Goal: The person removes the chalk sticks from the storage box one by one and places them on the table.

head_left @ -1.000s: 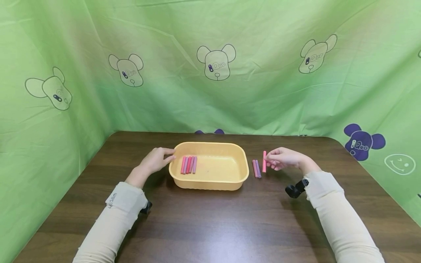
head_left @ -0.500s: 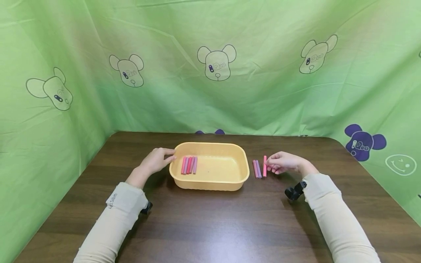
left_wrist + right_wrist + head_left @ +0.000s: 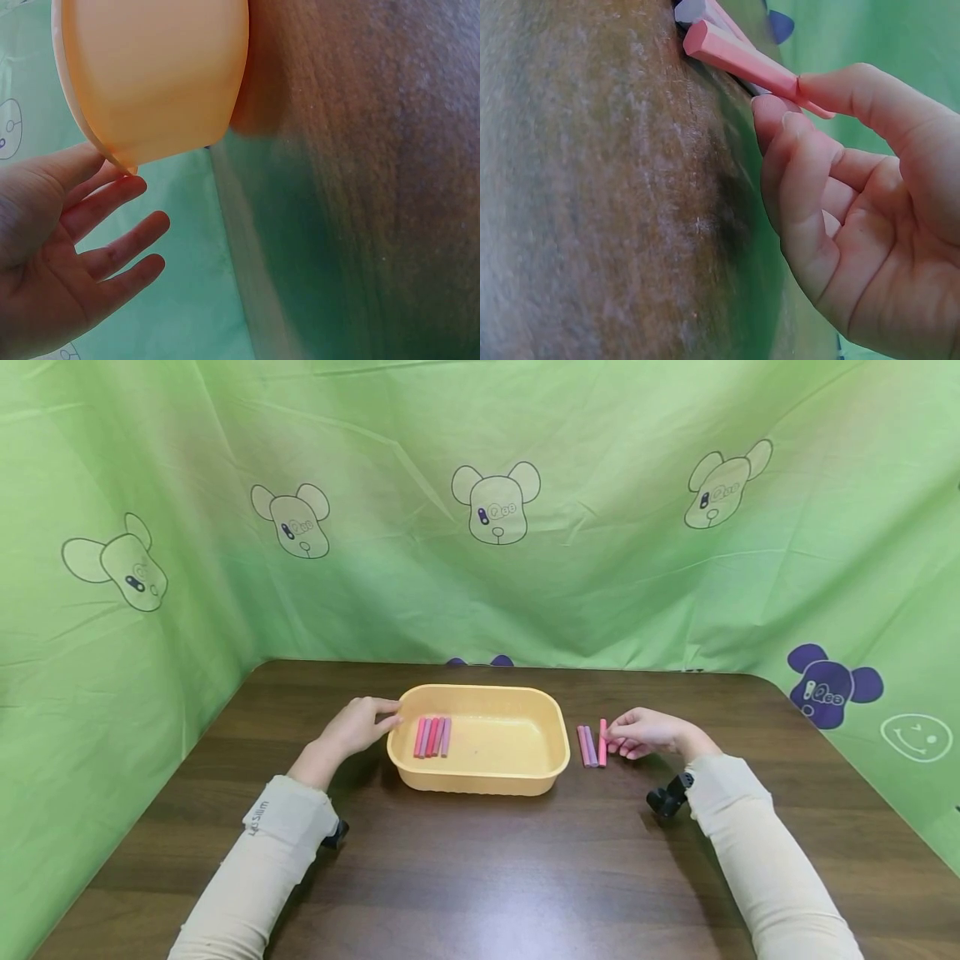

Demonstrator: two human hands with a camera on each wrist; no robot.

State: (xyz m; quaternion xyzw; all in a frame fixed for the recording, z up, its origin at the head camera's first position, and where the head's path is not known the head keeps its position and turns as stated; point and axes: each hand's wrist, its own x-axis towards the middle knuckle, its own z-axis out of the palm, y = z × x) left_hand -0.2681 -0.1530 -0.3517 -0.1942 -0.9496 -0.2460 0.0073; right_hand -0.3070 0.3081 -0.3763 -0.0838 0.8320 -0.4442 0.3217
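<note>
My right hand pinches a pink chalk-like stick between thumb and fingertips. In the right wrist view this pink stick shows flat sides and one end toward the camera. A pair of sticks, one mauve-pink and one purple, lies on the table just left of it. My left hand holds the left rim of a yellow plastic basin. In the left wrist view the thumb and index finger meet at the rim of the basin, and the other fingers are spread below.
Inside the basin, at its left, several pink, red and purple sticks lie side by side. The brown wooden table extends around it, with a green printed curtain behind. A black wrist camera hangs at the right sleeve.
The pink stick in my right hand has come toward the front of the table and slightly left, close beside the two lying sticks. My left hand and the basin have stayed put.
</note>
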